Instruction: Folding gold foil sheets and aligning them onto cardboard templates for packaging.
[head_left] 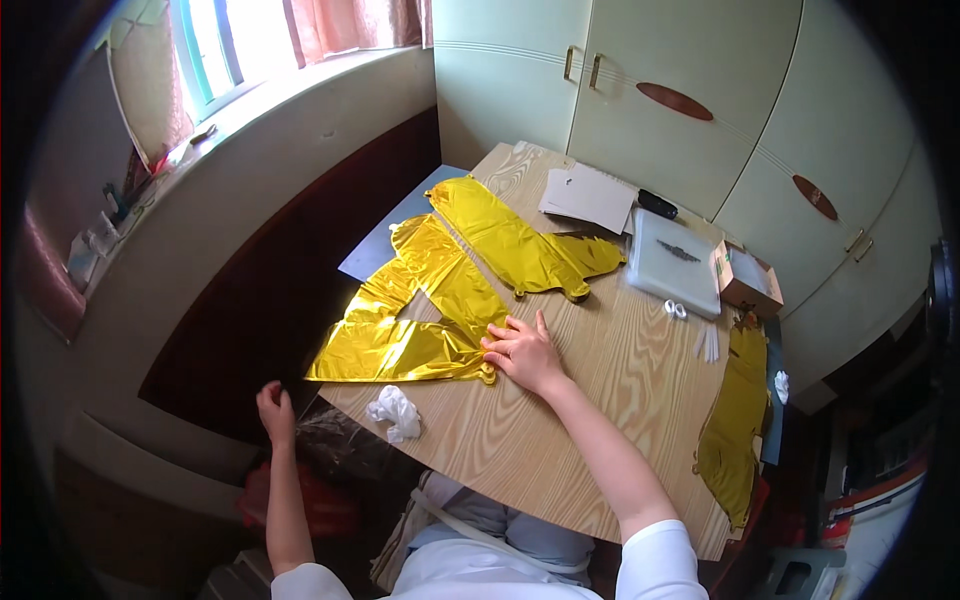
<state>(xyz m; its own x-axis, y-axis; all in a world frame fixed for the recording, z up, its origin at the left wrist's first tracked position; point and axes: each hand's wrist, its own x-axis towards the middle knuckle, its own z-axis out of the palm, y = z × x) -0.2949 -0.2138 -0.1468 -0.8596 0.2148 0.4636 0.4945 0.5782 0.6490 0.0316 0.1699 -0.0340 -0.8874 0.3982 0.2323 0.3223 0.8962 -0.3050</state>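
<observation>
A flat, shiny gold foil balloon [400, 345] lies across the table's left part, its near left corner reaching the edge. My right hand [525, 355] rests on the table at its right end, fingers stretched out over the foil and thumb apart. Off the table's left edge, my left hand [275, 408] hangs near that corner with its fingers curled in; what they hold, if anything, does not show. Just behind lies a second gold foil piece [500, 235], smooth and yellow. A crumpled white tissue [396, 412] sits near the front edge.
On the wood-grain table [610, 400] stand a stack of white sheets [588, 200], a black object [657, 204], a clear plastic pack [672, 262], an open box [750, 282], white rolls [676, 310] and strips [708, 345]. Another gold foil piece [735, 430] lies along the right edge.
</observation>
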